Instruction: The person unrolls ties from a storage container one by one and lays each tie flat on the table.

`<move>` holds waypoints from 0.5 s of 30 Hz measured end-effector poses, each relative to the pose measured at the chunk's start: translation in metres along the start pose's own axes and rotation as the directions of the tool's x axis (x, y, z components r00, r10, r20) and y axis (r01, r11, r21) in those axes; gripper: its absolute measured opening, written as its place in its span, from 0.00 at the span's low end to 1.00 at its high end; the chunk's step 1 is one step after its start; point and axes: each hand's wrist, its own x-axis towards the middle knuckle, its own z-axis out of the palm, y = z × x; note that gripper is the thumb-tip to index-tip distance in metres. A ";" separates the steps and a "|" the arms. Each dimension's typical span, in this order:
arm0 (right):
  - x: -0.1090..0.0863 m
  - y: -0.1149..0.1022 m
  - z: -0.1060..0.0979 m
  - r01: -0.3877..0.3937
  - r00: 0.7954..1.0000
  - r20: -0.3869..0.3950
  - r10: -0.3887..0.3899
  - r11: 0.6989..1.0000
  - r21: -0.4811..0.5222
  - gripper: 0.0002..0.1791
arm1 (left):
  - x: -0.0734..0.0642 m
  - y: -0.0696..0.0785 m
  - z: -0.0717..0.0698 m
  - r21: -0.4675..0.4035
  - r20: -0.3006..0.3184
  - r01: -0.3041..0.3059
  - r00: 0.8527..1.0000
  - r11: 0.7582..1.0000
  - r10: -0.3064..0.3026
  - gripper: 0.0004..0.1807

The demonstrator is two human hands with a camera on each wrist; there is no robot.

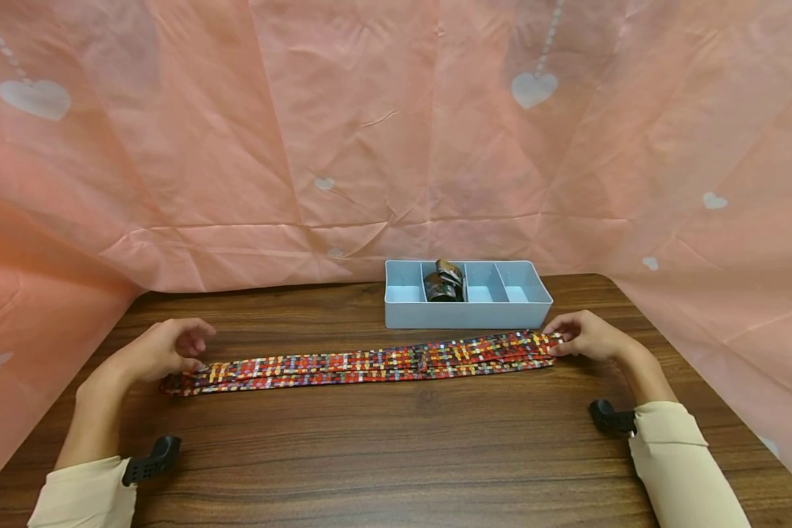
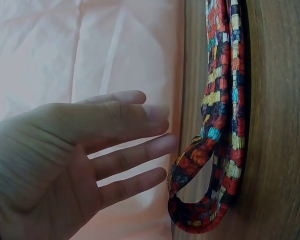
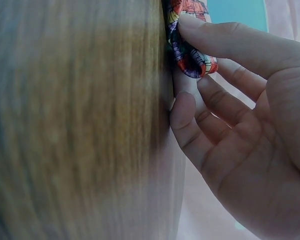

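Observation:
A long, narrow cloth strip (image 1: pixel 369 364) with a red, yellow and black checked pattern lies doubled across the wooden table. Its left end forms a loop (image 2: pixel 200 215), visible in the left wrist view. Beside that end is my left hand (image 1: pixel 158 350), fingers apart and holding nothing; the fingertips (image 2: pixel 160 145) stay clear of the cloth in the left wrist view. At the other end my right hand (image 1: pixel 587 336) pinches the strip, thumb on one side and fingers behind. The right wrist view shows the folded cloth end (image 3: pixel 192 60) under the thumb.
Behind the strip's right half stands a light blue divided box (image 1: pixel 465 315). In its second compartment from the left sits a rolled dark brown patterned item (image 1: pixel 444 284). A pink curtain (image 1: pixel 343 147) with hearts surrounds the wooden table (image 1: pixel 383 455) at the back and sides.

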 end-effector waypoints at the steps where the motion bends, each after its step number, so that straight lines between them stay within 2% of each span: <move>1: 0.000 0.000 0.000 0.005 1.000 -0.002 -0.005 1.000 0.002 0.17 | 0.001 0.001 0.000 -0.008 -0.005 -0.001 1.000 1.000 0.001 0.24; 8: -0.001 -0.003 0.000 -0.017 1.000 0.000 0.017 1.000 -0.006 0.17 | 0.008 0.014 0.005 0.027 -0.075 -0.026 0.997 0.999 0.028 0.18; 15: -0.003 -0.003 -0.002 -0.008 1.000 0.010 0.008 1.000 0.000 0.18 | 0.019 0.027 0.012 0.024 -0.089 -0.062 0.994 0.998 0.064 0.16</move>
